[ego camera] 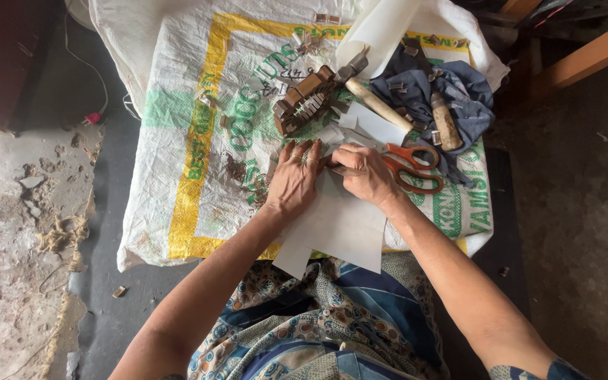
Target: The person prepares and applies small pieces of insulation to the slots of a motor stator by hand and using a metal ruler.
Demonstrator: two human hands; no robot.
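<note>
My left hand (295, 177), with rings on its fingers, lies flat on a white sheet of paper (339, 229) and presses it down on the woven sack (198, 141). My right hand (366, 172) is closed on a thin dark tool whose tip rests against the paper next to my left fingertips. Orange-handled scissors (415, 169) lie just right of my right hand. A brown metal stator core (305, 100) sits just beyond my fingers.
A wooden-handled hammer (374, 102) and a second wooden-handled tool (445, 123) lie on a blue cloth (469, 95) at the far right. Rolled white paper (381, 28) lies behind. Small metal bits are scattered on the sack. Rough concrete floor lies left; a wooden beam (592, 53) right.
</note>
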